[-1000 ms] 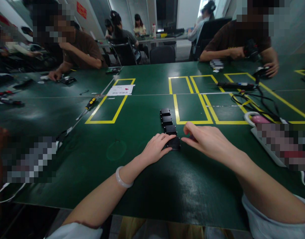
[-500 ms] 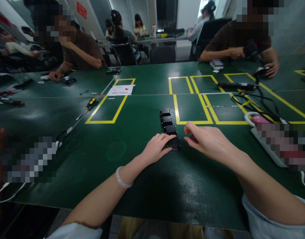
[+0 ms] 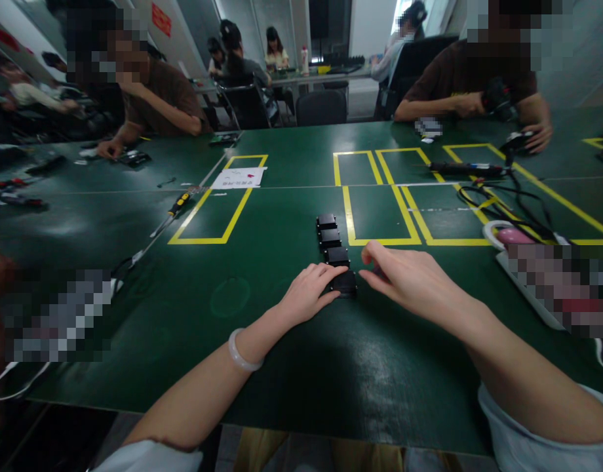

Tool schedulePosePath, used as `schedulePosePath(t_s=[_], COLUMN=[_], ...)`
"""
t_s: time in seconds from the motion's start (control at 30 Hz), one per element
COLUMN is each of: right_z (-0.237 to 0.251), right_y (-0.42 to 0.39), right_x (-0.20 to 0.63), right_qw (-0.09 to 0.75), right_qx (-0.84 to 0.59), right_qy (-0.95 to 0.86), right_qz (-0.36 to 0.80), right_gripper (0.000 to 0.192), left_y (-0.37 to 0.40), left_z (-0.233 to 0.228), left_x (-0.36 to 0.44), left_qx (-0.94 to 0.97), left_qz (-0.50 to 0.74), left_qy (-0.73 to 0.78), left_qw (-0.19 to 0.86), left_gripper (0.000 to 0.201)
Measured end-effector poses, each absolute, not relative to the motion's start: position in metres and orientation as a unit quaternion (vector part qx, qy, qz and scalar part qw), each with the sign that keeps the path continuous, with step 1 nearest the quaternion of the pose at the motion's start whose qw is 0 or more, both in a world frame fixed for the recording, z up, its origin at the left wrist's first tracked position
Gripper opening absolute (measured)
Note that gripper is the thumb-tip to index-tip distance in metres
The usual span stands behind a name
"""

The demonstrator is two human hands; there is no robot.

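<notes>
My left hand (image 3: 309,293) stays flat against the nearest box (image 3: 344,283), gripping nothing, while my right hand (image 3: 409,278), fingers loosely pinched and empty, has edged closer.

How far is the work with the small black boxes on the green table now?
Done: three black boxes lie in a neat row. In hand: the left hand rests its fingers on the nearest black box, and the right hand hovers beside it. Left: no loose boxes show on the green table.
</notes>
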State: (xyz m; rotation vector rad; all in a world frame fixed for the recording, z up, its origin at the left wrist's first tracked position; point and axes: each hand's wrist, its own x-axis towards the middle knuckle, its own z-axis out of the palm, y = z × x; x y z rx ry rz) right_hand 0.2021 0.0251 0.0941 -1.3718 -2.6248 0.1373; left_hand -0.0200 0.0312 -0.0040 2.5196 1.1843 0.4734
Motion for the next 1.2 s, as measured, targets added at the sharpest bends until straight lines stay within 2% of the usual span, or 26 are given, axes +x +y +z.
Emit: schedulePosePath(t_s=[0.17, 0.47, 0.67, 1.03, 1.2], right_z=[0.0951, 0.096, 0.0981, 0.0954, 0.0961], right_y=[0.0249, 0.0232, 0.0237, 0.023, 0.0226], right_x=[0.2015, 0.2014, 0.199, 0.1993, 0.1967], right_qw=[0.066, 0.096, 0.07, 0.083, 0.066], right_qx=[-0.466, -0.449, -0.463, -0.455, -0.477], right_qy=[-0.881, -0.887, -0.882, -0.885, -0.875], right_qz=[0.043, 0.06, 0.052, 0.06, 0.035], right_gripper=[0.015, 0.011, 0.018, 0.011, 0.021], left_y=[0.0313, 0.0313, 0.0312, 0.0316, 0.0317], left_z=[-0.0042, -0.004, -0.0041, -0.0034, -0.003], left_x=[-0.0201, -0.0205, -0.0202, -0.0205, -0.0204], left_qx=[0.881, 0.882, 0.882, 0.883, 0.884], left_qz=[0.163, 0.164, 0.165, 0.161, 0.166], left_qy=[0.416, 0.414, 0.414, 0.413, 0.41], left_qw=[0.156, 0.154, 0.153, 0.153, 0.153], left_gripper=[0.047, 0.047, 0.047, 0.047, 0.046])
